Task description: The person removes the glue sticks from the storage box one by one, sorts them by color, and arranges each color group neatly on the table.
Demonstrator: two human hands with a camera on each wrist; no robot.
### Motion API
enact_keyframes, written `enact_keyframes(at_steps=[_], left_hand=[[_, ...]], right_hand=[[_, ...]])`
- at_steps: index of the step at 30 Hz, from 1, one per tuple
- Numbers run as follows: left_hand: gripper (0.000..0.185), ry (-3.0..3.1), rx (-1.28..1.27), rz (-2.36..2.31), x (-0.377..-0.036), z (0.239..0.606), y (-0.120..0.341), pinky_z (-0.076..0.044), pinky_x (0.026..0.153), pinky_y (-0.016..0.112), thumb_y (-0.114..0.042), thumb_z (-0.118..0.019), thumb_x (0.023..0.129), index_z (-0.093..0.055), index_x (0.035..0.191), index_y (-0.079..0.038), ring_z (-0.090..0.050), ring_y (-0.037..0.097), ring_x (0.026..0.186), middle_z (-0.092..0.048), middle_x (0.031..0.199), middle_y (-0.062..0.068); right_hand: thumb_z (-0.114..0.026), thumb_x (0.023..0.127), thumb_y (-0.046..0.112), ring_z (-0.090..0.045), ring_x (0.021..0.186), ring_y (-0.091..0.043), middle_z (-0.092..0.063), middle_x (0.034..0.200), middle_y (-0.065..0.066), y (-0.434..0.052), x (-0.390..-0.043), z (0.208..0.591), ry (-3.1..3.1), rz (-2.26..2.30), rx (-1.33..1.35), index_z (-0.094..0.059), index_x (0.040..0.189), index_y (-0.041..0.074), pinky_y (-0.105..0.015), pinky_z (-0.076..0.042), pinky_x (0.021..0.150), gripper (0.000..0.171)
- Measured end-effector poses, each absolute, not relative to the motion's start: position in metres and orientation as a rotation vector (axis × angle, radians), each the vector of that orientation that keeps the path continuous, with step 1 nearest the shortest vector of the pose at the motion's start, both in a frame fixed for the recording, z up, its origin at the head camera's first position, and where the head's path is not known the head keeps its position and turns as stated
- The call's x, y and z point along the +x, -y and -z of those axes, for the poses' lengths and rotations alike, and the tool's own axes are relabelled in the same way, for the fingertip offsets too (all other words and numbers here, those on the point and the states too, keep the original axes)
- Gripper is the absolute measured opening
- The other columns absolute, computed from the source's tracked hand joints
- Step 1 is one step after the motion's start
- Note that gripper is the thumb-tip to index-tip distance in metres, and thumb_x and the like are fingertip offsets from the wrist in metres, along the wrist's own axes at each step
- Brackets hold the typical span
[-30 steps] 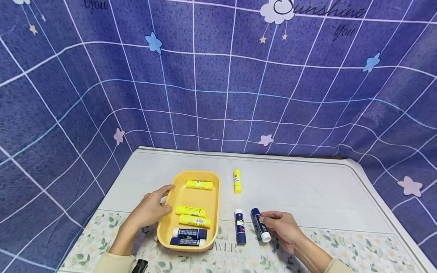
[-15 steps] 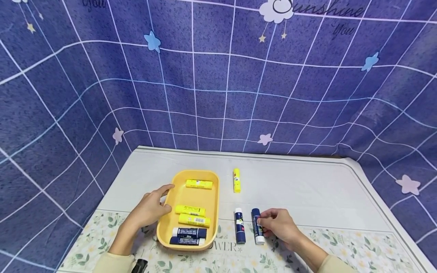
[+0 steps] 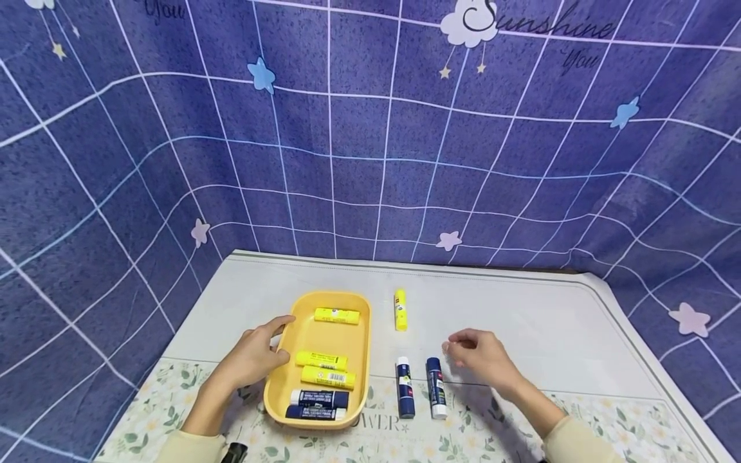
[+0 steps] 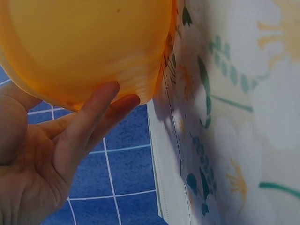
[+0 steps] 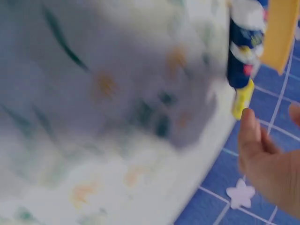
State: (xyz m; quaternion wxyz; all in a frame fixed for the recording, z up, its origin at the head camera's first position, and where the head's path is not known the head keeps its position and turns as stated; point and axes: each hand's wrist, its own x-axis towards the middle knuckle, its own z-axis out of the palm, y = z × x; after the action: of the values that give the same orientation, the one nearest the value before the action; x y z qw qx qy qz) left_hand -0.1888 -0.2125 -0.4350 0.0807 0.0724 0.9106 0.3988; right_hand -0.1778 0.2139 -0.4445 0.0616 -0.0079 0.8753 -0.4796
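My left hand [image 3: 251, 352] touches the left side of a yellow tray [image 3: 363, 360], its thumb and index finger apart at the rim. In the left wrist view, fairly straight fingers [image 4: 104, 101] lie against the tray's outer wall. My right hand [image 3: 483, 357] holds nothing, loosely bent above the table near a blue glue stick with a white cap [image 3: 437, 389]. A second blue glue stick [image 3: 406, 389] lies parallel to it, and a yellow glue stick [image 3: 401, 310] lies farther back.
Inside the tray are several glue sticks: a yellow one [image 3: 337, 316] at the far end, two more yellow ones mid-tray and two blue ones at the near end. Behind the table [image 3: 521, 308] hangs a blue gridded curtain [image 3: 359, 128].
My right hand has straightened the right-hand blue glue stick beside the other, let it go and moved back and up from it. The left hand has stayed at the tray.
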Motion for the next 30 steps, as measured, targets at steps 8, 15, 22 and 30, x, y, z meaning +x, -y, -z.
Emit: enact_keyframes(at_steps=[8, 15, 22, 30], left_hand=[[0.076, -2.698, 0.211, -1.219, -0.189, 0.435, 0.214, -0.055, 0.051, 0.03, 0.001, -0.06, 0.084, -0.04, 0.157, -0.003, -0.076, 0.036, 0.101, -0.046, 0.154, 0.033], [0.076, -2.704, 0.2, -1.214, -0.189, 0.434, 0.212, -0.057, 0.053, 0.032, 0.0, -0.061, 0.083, -0.041, 0.156, -0.004, -0.072, 0.046, 0.11, -0.047, 0.153, 0.032], [0.076, -2.697, 0.191, -1.227, -0.189, 0.436, 0.211, -0.056, 0.053, 0.031, 0.001, -0.062, 0.083, -0.042, 0.156, -0.005, -0.075, 0.038, 0.104, -0.049, 0.153, 0.031], [0.073, -2.73, 0.193, -1.192, -0.188, 0.436, 0.213, -0.055, 0.055, 0.03, 0.002, -0.062, 0.085, -0.043, 0.155, -0.004, -0.075, 0.034, 0.103, -0.05, 0.152, 0.031]], right_hand=[[-0.074, 0.094, 0.024, -0.069, 0.104, -0.019, -0.076, 0.112, -0.011, -0.193, -0.214, 0.419, -2.637, 1.498, -0.433, -0.071, 0.123, 0.003, -0.02, -0.056, 0.082, 0.036], [-0.075, 0.092, 0.015, -0.069, 0.107, -0.02, -0.074, 0.117, -0.012, -0.148, -0.233, 0.406, -2.411, 1.605, -0.585, -0.071, 0.125, 0.006, -0.023, -0.058, 0.086, 0.035], [-0.07, 0.094, 0.008, -0.068, 0.109, -0.021, -0.068, 0.127, -0.027, -0.103, -0.243, 0.413, -2.23, 1.597, -0.692, -0.065, 0.133, -0.002, -0.024, -0.058, 0.091, 0.041], [-0.069, 0.095, 0.006, -0.068, 0.113, -0.026, -0.071, 0.124, -0.021, -0.062, -0.249, 0.421, -2.135, 1.512, -0.814, -0.065, 0.134, 0.0, -0.025, -0.057, 0.094, 0.04]])
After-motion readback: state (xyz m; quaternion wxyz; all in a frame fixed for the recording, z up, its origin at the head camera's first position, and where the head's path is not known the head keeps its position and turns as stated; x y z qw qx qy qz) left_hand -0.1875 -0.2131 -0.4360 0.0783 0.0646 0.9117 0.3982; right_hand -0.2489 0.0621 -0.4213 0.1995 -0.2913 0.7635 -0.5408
